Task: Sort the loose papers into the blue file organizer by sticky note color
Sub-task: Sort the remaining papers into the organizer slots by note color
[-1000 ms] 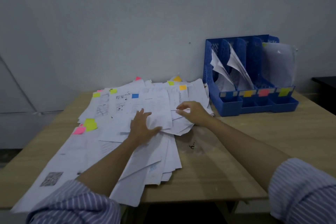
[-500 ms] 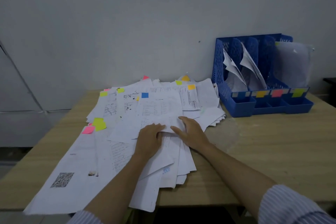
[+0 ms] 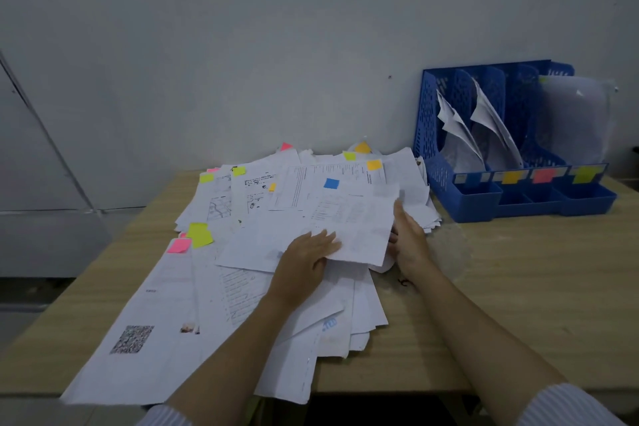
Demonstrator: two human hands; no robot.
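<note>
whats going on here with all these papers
A person is sorting a messy pile of papers on a wooden table. Both hands are on one sheet with a blue sticky note: left hand at its near edge, right hand at its right edge. The blue file organizer stands to the right, partly filled.

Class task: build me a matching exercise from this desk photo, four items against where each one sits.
Items:
1. blue sticky note
2. nearest pink note
3. file organizer
4. QR code

Places:
A. printed on the near-left sheet
B. far right of the table
C. beside a yellow note
D. on the top sheet

Pairs: 1-D, 2-C, 3-B, 4-A.
</note>
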